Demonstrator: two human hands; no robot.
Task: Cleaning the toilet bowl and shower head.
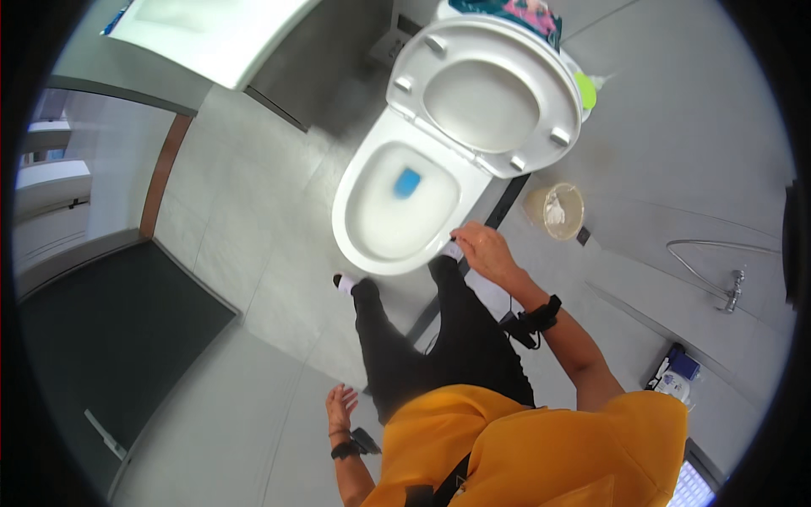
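The pale grey tiled floor [253,253] bears a white ceramic toilet [397,211], a small tan wastebasket [564,211] and a dark grey mat [118,338].

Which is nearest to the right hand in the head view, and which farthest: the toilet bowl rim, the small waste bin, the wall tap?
From the right hand:
1. Toilet bowl rim, just to its left, about touching.
2. Small waste bin, on the floor to its right.
3. Wall tap, far right.

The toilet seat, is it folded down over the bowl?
No, the toilet seat stands raised with its lid, leaving the toilet bowl open, with a blue block inside.
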